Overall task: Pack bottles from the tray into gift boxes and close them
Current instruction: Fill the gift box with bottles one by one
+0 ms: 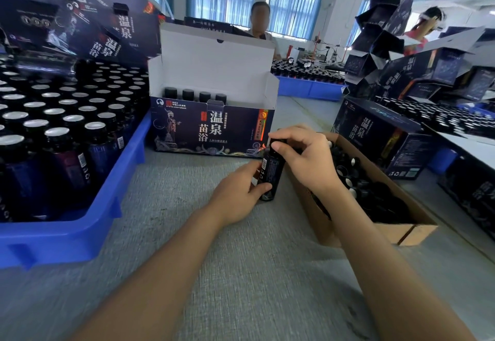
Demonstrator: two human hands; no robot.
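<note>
A dark bottle [271,172] stands upright on the table in front of the open gift box [214,129]. My left hand [238,193] grips its lower body. My right hand [302,153] curls over its top, fingers around the black cap. The gift box has its white lid flap raised, and several black-capped bottles [195,95] stand in a row inside. At the left, a blue tray [80,228] is packed with several foil-topped bottles [67,131].
A cardboard box [388,229] of loose black caps sits right of my hands. Closed and open gift boxes [380,137] pile up at the right and back left. Another blue tray [310,87] of bottles lies behind. Two people work at the far side.
</note>
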